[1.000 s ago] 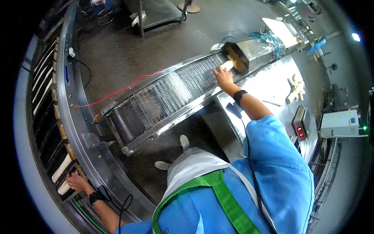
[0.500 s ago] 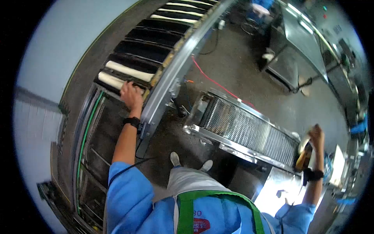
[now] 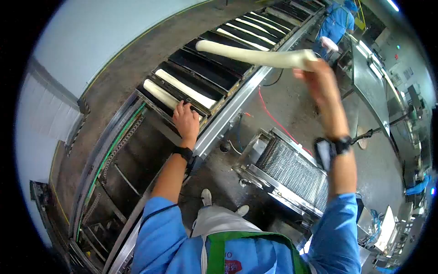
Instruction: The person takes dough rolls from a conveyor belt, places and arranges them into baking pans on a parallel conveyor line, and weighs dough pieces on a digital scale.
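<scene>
A long white dough strip (image 3: 251, 55) stretches out over the black trays, its right end gripped in my right hand (image 3: 319, 80), which is blurred. At the near end of the tray line, my left hand (image 3: 186, 119) rests with its fingers on the right end of another dough strip (image 3: 160, 94); whether it grips the dough is unclear. Next to that one, a dough strip (image 3: 185, 88) lies in its black tray (image 3: 200, 68). Farther along the line, several thin strips (image 3: 246, 38) lie in trays.
A metal mesh conveyor (image 3: 294, 171) stands at the lower right, with a red cord (image 3: 273, 116) along it. A co-worker in blue (image 3: 336, 23) is near a steel table (image 3: 372, 82) at the upper right. The steel rail (image 3: 242, 98) edges the tray line.
My right hand has moved from the far end of the mesh conveyor to above the tray line, carrying the dough strip. The view has turned toward the trays. My left hand remains at the nearest strip.
</scene>
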{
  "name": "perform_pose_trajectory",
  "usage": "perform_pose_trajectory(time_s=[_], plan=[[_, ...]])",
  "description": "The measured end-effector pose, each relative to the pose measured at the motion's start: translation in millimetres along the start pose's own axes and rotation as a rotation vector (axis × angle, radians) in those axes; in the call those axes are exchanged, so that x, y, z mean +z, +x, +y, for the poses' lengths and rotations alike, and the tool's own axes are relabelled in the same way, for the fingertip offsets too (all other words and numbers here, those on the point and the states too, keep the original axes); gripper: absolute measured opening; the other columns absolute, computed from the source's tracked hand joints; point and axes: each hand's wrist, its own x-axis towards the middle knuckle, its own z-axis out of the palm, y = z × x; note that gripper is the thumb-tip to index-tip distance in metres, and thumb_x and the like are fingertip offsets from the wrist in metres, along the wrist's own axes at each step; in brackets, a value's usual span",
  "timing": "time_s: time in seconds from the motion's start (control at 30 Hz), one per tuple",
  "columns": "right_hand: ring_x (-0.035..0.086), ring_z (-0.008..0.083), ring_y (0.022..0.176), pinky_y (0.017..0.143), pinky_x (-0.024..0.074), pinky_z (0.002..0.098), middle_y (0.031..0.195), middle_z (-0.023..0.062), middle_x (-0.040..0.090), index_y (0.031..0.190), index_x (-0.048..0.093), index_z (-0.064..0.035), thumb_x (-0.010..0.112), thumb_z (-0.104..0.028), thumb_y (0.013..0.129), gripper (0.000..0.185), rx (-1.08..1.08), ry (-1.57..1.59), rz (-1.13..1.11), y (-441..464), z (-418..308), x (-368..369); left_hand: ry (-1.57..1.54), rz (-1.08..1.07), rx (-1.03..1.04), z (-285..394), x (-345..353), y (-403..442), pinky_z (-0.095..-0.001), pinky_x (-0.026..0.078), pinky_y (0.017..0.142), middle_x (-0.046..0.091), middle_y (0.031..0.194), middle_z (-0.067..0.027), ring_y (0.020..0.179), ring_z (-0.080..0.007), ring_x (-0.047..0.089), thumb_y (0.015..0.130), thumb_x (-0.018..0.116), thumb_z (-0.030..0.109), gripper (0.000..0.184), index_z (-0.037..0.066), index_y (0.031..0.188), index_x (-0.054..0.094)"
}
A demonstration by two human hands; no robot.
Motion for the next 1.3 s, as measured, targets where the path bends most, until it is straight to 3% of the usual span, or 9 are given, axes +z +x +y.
perform_pose_trajectory(time_s=[0.1,0.2,0.33,0.57,0.63,0.7,0.77,0.93,1.3], plan=[[0.056,0.0220,0.067,0.058,0.0510,0.0275,0.097,0.0174,0.049,0.102,0.042,0.0035,0.055,-0.019,0.075,0.038,0.364,0.053,-0.057,21,69,44,-0.012,-0.016,0.005,-5,-1,1,-0.0416,0.029,0.087,0.041,0.112,-0.0091,0.106,-0.0263,0.035,0.070,0.047,0.016,0.027,0.006,0.096,0.049],[0.057,0.0219,0.063,0.054,0.0500,0.0291,0.082,0.0109,0.051,0.106,0.039,0.0013,0.055,-0.020,0.075,0.040,0.598,-0.161,-0.358,7,115,25,-0.020,-0.006,0.024,-5,-2,1,-0.0417,0.029,0.087,0.041,0.113,-0.0095,0.106,-0.0263,0.035,0.070,0.047,0.016,0.027,0.006,0.095,0.050],[0.057,0.0196,0.056,0.046,0.0488,0.0285,0.077,0.0112,0.053,0.102,0.043,0.0019,0.048,-0.015,0.078,0.030,0.733,-0.375,-0.285,-49,159,-43,-0.029,-0.020,0.013,-4,-3,-1,-0.0419,0.030,0.086,0.040,0.113,-0.0103,0.105,-0.0277,0.036,0.070,0.048,0.015,0.025,0.006,0.094,0.050],[0.056,0.0248,0.073,0.065,0.0453,0.0346,0.075,0.0112,0.057,0.087,0.054,-0.0033,0.056,-0.020,0.070,0.024,0.525,-1.440,-0.180,-234,204,-191,-0.059,0.072,0.161,-45,36,4,-0.0393,0.033,0.083,0.050,0.103,-0.0111,0.099,-0.0266,0.043,0.064,0.055,0.009,0.029,0.007,0.093,0.053],[0.050,0.0318,0.081,0.073,0.0399,0.0390,0.087,0.0177,0.053,0.087,0.055,-0.0035,0.057,-0.023,0.069,0.026,0.502,-1.300,0.032,-299,206,-216,0.034,0.036,0.358,-56,37,8,-0.0401,0.033,0.082,0.052,0.099,-0.0123,0.095,-0.0282,0.045,0.067,0.050,0.010,0.026,0.008,0.093,0.053],[0.044,0.0310,0.091,0.077,0.0382,0.0387,0.093,0.0173,0.049,0.097,0.049,-0.0029,0.053,-0.019,0.070,0.032,0.480,-1.495,0.017,-312,200,-216,0.058,0.020,0.191,-102,1,19,-0.0364,0.034,0.081,0.053,0.096,-0.0127,0.092,-0.0286,0.047,0.068,0.052,0.020,0.031,0.005,0.095,0.051],[0.042,0.0302,0.094,0.076,0.0388,0.0401,0.097,0.0120,0.045,0.100,0.050,-0.0110,0.055,-0.016,0.066,0.035,0.712,-1.484,0.142,-346,195,-225,0.182,0.074,0.342,-133,9,30,-0.0379,0.034,0.080,0.052,0.098,-0.0112,0.091,-0.0281,0.047,0.074,0.048,0.023,0.029,0.007,0.097,0.050],[0.041,0.0283,0.095,0.074,0.0404,0.0410,0.099,0.0093,0.043,0.104,0.047,-0.0157,0.061,-0.019,0.062,0.045,0.854,-1.556,0.207,-411,167,-257,0.506,-0.016,0.171,-108,-7,24,-0.0360,0.038,0.074,0.050,0.099,-0.0078,0.089,-0.0254,0.048,0.080,0.042,0.029,0.026,0.013,0.099,0.050],[0.037,0.0204,0.100,0.071,0.0353,0.0378,0.107,0.0051,0.040,0.103,0.047,-0.0216,0.043,-0.022,0.075,0.029,0.856,-2.051,0.199,-393,179,-323,0.726,-0.034,0.234,-114,-30,13,-0.0368,0.037,0.075,0.050,0.099,-0.0107,0.092,-0.0269,0.045,0.081,0.040,0.030,0.028,0.010,0.098,0.049]])
